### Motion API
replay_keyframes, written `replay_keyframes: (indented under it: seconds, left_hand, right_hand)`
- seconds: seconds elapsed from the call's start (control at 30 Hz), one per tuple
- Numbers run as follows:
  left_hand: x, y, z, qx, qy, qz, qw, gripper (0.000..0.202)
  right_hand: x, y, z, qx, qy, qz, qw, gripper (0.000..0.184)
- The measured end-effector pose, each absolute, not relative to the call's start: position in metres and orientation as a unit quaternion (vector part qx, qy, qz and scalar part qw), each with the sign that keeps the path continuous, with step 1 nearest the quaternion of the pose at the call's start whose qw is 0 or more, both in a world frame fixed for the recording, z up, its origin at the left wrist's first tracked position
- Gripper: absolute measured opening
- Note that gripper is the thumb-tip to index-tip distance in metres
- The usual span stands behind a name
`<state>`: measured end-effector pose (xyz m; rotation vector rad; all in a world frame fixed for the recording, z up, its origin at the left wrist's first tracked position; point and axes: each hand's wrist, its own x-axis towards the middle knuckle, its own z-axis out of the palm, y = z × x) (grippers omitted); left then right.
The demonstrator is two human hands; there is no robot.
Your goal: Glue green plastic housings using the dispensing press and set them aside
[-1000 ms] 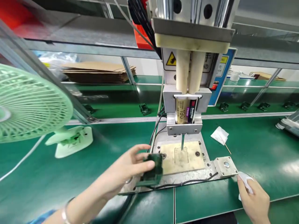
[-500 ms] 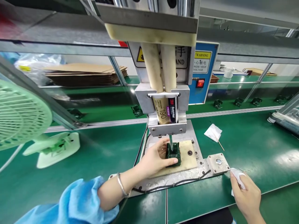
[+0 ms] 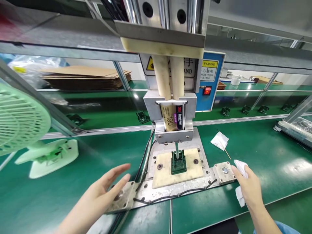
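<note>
Left hand point(image 3: 107, 191) open beside the fixture plate point(image 3: 170, 190), right hand point(image 3: 248, 190) gripping a white wipe point(image 3: 240, 167)

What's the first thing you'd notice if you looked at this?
The big metal machine in the middle, pointing a thin nozzle down at a small green part on a cream plate. The left hand hovers open beside it, the right hand holds a white cloth, and a pale green fan stands far left.
</note>
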<state>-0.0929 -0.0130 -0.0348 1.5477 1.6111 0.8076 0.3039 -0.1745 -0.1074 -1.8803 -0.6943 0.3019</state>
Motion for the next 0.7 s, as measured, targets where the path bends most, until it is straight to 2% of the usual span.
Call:
replay_keyframes:
  seconds: [0.1, 0.17, 0.37, 0.5, 0.7]
  left_hand:
    - [-0.108, -0.024, -0.049, 0.548, 0.636, 0.292, 0.458, 0.058]
    - [-0.107, -0.031, -0.059, 0.526, 0.638, 0.323, 0.461, 0.058]
    - [-0.103, -0.034, -0.088, 0.484, 0.609, 0.409, 0.477, 0.06]
    - [-0.105, -0.034, -0.086, 0.496, 0.61, 0.408, 0.464, 0.057]
    - [-0.105, -0.033, -0.085, 0.526, 0.622, 0.38, 0.438, 0.044]
  right_hand:
    - [0.3, -0.154, -0.1, -0.733, -0.282, 0.259, 0.562, 0.058]
    - [0.297, -0.149, -0.102, -0.712, -0.263, 0.303, 0.577, 0.07]
    - [0.297, -0.153, -0.118, -0.731, -0.268, 0.235, 0.582, 0.068]
    - [0.298, -0.152, -0.121, -0.727, -0.268, 0.226, 0.591, 0.067]
    - [0.296, -0.147, -0.12, -0.694, -0.278, 0.229, 0.624, 0.061]
